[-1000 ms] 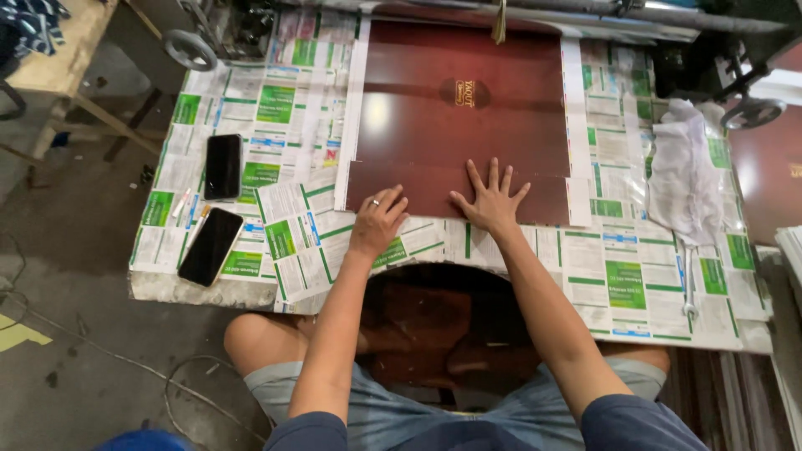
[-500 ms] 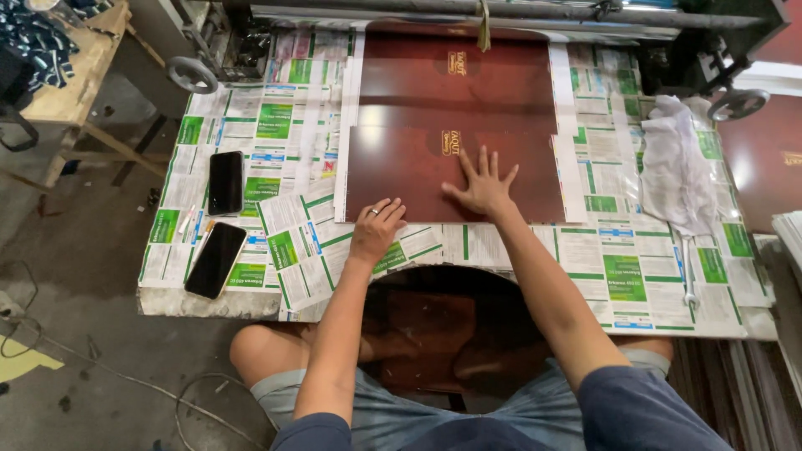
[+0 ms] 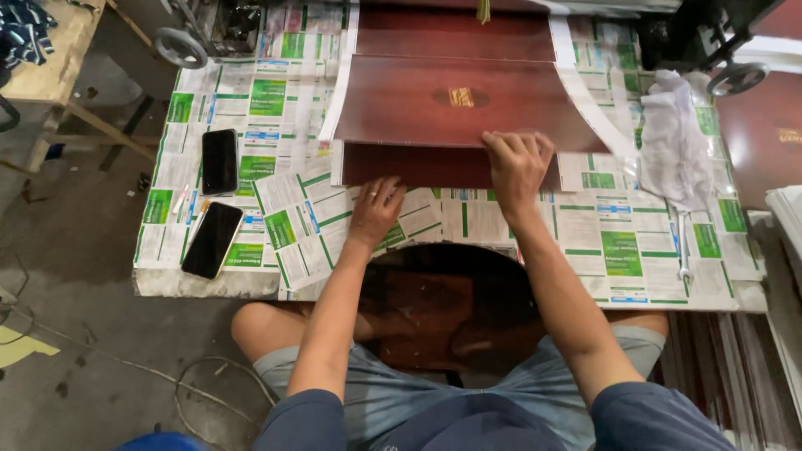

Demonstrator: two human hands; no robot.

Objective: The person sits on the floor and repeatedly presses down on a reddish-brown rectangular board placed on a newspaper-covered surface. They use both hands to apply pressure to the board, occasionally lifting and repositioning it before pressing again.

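**Glossy red-brown sheet lifted at its near edge, both hands at the table's front**

Nearest the person, a dark stack of similar sheets (image 3: pixel 443 309) lies under the table's curved front cut-out. On the table (image 3: pixel 668 276), covered in green-and-white printed paper, the left hand (image 3: pixel 374 213) rests flat, fingers loosely spread and gripping nothing, just short of the lower sheet's near edge. The right hand (image 3: pixel 518 167) pinches the near edge of the red-brown sheet (image 3: pixel 459 108), fingers curled over the top, thumb seemingly beneath.

That sheet, bearing a gold oval mark, lies at the table's middle, its near edge raised and tilted over a second like sheet (image 3: pixel 418 165) below. The step in hand appears to be drawing the top sheet off toward the front edge; the next move likely calls for a steady grip and support from the left hand.

Towards the left edge lie two dark phones (image 3: pixel 219 160). At the right edge lies a white cloth (image 3: pixel 672 134). A machine (image 3: pixel 702 33) spans the far edge.
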